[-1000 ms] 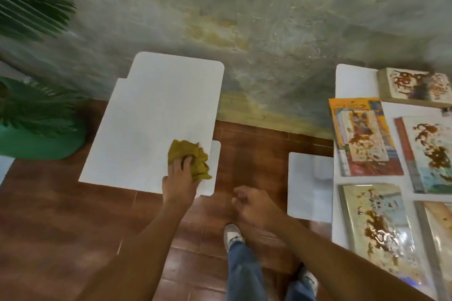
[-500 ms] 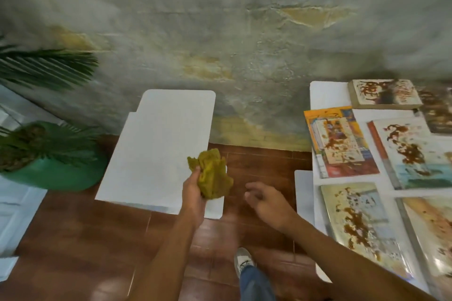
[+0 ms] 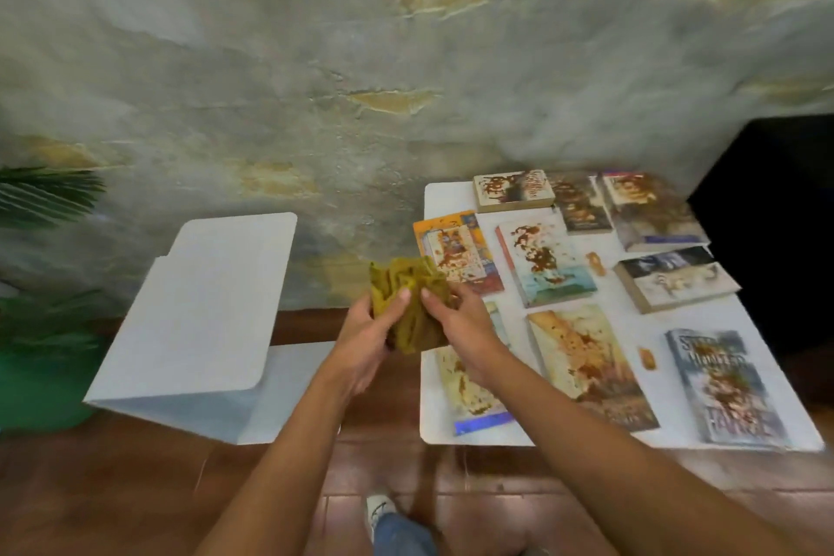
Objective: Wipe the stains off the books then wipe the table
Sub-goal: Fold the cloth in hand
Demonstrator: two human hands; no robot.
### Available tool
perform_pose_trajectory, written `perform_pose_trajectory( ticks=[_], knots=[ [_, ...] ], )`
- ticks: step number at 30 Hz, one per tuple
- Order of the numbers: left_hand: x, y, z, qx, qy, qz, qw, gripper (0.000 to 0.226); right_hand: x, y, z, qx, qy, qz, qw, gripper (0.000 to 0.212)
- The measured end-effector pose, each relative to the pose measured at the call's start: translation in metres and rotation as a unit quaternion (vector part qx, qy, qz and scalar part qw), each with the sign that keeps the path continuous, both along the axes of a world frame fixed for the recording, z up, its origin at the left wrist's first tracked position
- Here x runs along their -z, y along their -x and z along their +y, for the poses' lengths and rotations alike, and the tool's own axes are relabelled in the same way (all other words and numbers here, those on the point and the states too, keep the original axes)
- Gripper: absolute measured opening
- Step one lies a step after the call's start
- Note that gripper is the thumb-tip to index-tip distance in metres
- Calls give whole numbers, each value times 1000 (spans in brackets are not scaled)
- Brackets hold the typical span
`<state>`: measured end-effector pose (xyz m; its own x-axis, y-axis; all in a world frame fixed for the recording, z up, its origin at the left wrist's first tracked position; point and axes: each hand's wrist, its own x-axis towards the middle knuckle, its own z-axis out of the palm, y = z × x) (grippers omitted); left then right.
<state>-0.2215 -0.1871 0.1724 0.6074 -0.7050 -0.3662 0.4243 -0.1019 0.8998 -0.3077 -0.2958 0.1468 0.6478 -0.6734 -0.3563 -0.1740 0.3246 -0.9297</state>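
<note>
Both hands hold a crumpled mustard-yellow cloth [image 3: 408, 298] in the air just left of the white table [image 3: 632, 321]. My left hand [image 3: 368, 336] grips it from the left, my right hand [image 3: 460, 321] from the right. Several books lie flat on the table, all smeared with brown stains: an orange-edged one [image 3: 465, 246] behind the cloth, a pale one [image 3: 548, 260] beside it, a tan one [image 3: 591, 368] nearer me, a grey one [image 3: 724, 388] at the front right. My right forearm covers part of the front-left book [image 3: 465, 393]. Small brown blobs [image 3: 647, 358] sit on the tabletop.
A white chair-like seat [image 3: 212, 312] stands to the left over the red-brown tiled floor [image 3: 113, 488]. A green pot with a palm plant [image 3: 40, 330] is at the far left. A rough stone wall runs behind; a dark opening [image 3: 776, 212] lies right of the table.
The view swung right, bringing the whole table in. My left hand carried the cloth from the white seat toward the table, and my right hand has taken hold of it too.
</note>
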Motion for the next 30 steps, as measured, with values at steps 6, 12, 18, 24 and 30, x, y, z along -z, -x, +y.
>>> perform_pose_trajectory(
  ticks=[6, 12, 18, 24, 30],
  knots=[
    [-15, 61, -24, -15, -28, -21, 999, 42, -16, 74, -28, 46, 98, -18, 994, 10],
    [-39, 99, -49, -31, -8, -101, 994, 40, -43, 123, -44, 45, -14, -13, 999, 25],
    [-60, 116, -64, 104, 24, -246, 963, 18, -61, 133, -45, -10, -219, -143, 965, 54],
    [-79, 113, -71, -12, 73, -220, 973, 26, -64, 132, -57, 82, -276, -237, 928, 35],
    [-103, 96, -74, -95, 112, -30, 989, 35, -69, 147, -65, 113, -378, -316, 863, 45]
  ],
)
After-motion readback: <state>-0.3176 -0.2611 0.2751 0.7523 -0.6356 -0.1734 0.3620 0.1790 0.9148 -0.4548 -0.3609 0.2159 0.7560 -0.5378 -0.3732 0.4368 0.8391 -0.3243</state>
